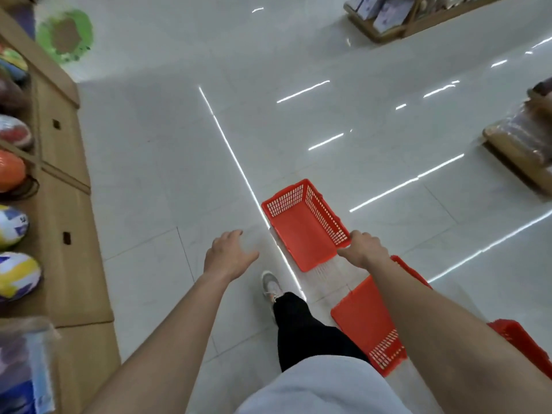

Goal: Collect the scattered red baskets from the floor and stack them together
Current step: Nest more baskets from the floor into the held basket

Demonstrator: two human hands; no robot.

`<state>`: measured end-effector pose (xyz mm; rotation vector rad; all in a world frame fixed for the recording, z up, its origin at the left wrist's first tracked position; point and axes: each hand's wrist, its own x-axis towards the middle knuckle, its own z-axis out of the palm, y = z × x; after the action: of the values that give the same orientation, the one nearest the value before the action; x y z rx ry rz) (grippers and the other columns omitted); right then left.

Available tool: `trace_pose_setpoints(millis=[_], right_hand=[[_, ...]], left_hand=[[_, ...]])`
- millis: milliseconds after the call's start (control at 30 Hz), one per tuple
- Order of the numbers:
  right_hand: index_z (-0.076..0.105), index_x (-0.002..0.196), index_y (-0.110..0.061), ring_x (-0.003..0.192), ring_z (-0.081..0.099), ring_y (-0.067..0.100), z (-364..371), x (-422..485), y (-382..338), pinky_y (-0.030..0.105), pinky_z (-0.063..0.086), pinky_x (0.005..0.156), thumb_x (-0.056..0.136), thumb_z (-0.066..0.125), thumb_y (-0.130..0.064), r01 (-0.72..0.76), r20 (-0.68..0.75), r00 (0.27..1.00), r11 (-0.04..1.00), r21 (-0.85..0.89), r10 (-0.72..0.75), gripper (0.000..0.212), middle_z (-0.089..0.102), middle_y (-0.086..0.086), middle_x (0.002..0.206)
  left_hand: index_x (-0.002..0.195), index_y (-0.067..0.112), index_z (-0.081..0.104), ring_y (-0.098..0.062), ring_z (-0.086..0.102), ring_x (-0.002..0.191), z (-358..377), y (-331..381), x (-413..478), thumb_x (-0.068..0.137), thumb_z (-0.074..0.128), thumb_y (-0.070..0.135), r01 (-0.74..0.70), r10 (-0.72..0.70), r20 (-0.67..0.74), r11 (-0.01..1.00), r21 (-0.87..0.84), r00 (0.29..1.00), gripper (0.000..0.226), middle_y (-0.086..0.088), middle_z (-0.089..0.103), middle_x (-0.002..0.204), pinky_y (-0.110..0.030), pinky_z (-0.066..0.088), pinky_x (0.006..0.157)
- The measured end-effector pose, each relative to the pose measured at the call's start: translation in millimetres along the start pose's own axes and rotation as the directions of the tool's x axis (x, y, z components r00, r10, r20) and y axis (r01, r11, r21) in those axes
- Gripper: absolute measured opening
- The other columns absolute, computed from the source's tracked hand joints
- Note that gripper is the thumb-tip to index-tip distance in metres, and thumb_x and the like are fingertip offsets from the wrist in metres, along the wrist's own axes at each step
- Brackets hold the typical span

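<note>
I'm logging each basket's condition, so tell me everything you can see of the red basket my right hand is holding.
The red basket looks like moulded plastic. It is rectangular and open-topped, with a solid bottom and perforated grid walls. It is empty and tilted, with its opening turned toward the camera. The right hand grips its near right corner at the rim, and the left hand is clear of it. It is over the glossy white floor; whether it touches the floor cannot be told. No handle shows.

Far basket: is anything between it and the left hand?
Nothing visible. Only bare floor separates the left hand from the far basket, whose near corner the right hand grips.
</note>
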<state>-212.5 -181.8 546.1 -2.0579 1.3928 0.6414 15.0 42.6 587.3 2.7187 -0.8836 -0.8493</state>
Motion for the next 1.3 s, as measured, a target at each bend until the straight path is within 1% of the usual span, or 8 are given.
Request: trace_pose_setpoints(millis=[267, 500, 633, 733, 900, 1033, 1167, 1300], right_hand=[[0.055, 0.125, -0.016, 0.114, 0.058, 0.036, 20.0, 121.7, -62.8, 0.041, 0.050, 0.093, 0.081, 0.063, -0.049, -0.224, 0.078, 0.975, 0.923, 0.312, 0.210, 0.056, 0.062, 0.012, 0.126], [0.058, 0.133, -0.010, 0.118, 0.060, 0.034, 56.7, 197.6, -86.2, 0.041, 0.048, 0.097, 0.083, 0.067, -0.041, -0.363, 0.078, 0.894, 0.609, 0.706, 0.442, 0.059, 0.065, 0.013, 0.129], [0.064, 0.121, -0.005, 0.111, 0.063, 0.034, 113.8, 236.4, -73.8, 0.040, 0.048, 0.092, 0.085, 0.071, -0.032, -0.373, 0.045, 0.795, 0.428, 0.823, 0.605, 0.046, 0.068, 0.017, 0.119], [0.061, 0.125, -0.004, 0.116, 0.060, 0.034, 173.1, 277.7, -53.6, 0.042, 0.047, 0.097, 0.085, 0.072, -0.030, -0.414, 0.110, 0.698, 0.273, 0.868, 0.708, 0.049, 0.065, 0.017, 0.124], [0.049, 0.140, -0.007, 0.129, 0.048, 0.036, 285.1, 356.2, -24.4, 0.045, 0.040, 0.107, 0.086, 0.069, -0.036, -0.519, 0.072, 0.543, 0.267, 0.812, 0.837, 0.064, 0.052, 0.019, 0.139], [0.044, 0.142, -0.002, 0.129, 0.048, 0.040, 369.0, 419.6, -8.6, 0.046, 0.038, 0.109, 0.088, 0.067, -0.024, -0.469, 0.037, 0.490, 0.227, 0.853, 0.871, 0.063, 0.051, 0.023, 0.139], [0.050, 0.138, -0.011, 0.123, 0.055, 0.029, 425.4, 458.4, -0.9, 0.045, 0.042, 0.107, 0.093, 0.054, -0.009, -0.259, -0.015, 0.417, 0.135, 0.956, 0.909, 0.045, 0.059, 0.012, 0.133], [0.055, 0.134, -0.013, 0.116, 0.058, 0.024, 436.6, 457.2, -3.7, 0.031, 0.042, 0.101, 0.095, 0.045, -0.005, -0.201, -0.039, 0.350, 0.116, 0.973, 0.936, 0.041, 0.063, 0.007, 0.126]], left_hand=[[0.148, 0.019, 0.042, -0.028, 0.042, 0.135, -50.8, 6.3, 192.5, 0.080, 0.062, 0.055, -0.145, 0.131, 0.103, 0.979, 0.144, 0.986, 0.079, -0.005, 0.046, 0.149, -0.042, 0.038, 0.107], [0.146, 0.015, 0.045, -0.026, 0.044, 0.134, -33.5, 34.2, 340.3, 0.082, 0.066, 0.050, -0.290, 0.235, 0.253, 0.934, 0.207, 0.939, 0.076, -0.006, 0.049, 0.146, -0.042, 0.038, 0.109], [0.145, 0.015, 0.045, -0.024, 0.050, 0.129, 23.2, 48.8, 429.2, 0.082, 0.068, 0.051, -0.304, 0.250, 0.310, 0.943, 0.138, 0.917, 0.076, -0.004, 0.053, 0.143, -0.042, 0.042, 0.104], [0.145, 0.014, 0.044, -0.027, 0.054, 0.126, 93.1, 50.6, 504.1, 0.081, 0.071, 0.050, -0.340, 0.281, 0.346, 0.933, 0.121, 0.895, 0.078, -0.006, 0.054, 0.142, -0.044, 0.044, 0.102], [0.148, 0.015, 0.038, -0.030, 0.053, 0.128, 231.2, 30.5, 628.4, 0.082, 0.076, 0.045, -0.444, 0.355, 0.368, 0.875, 0.192, 0.860, 0.082, -0.008, 0.051, 0.145, -0.050, 0.047, 0.101], [0.150, 0.015, 0.031, -0.032, 0.056, 0.124, 328.9, -5.0, 696.5, 0.091, 0.067, 0.044, -0.438, 0.358, 0.354, 0.882, 0.176, 0.864, 0.075, -0.010, 0.050, 0.146, -0.052, 0.049, 0.096], [0.133, 0.021, 0.044, -0.020, 0.067, 0.088, 384.9, -32.1, 724.7, 0.101, 0.050, 0.036, -0.414, 0.370, 0.299, 0.905, 0.098, 0.879, 0.036, 0.002, 0.063, 0.111, -0.034, 0.051, 0.069], [0.134, 0.021, 0.046, -0.014, 0.060, 0.086, 382.2, -32.7, 714.7, 0.103, 0.047, 0.035, -0.469, 0.445, 0.219, 0.881, 0.070, 0.868, 0.034, 0.006, 0.059, 0.109, -0.039, 0.053, 0.076]])
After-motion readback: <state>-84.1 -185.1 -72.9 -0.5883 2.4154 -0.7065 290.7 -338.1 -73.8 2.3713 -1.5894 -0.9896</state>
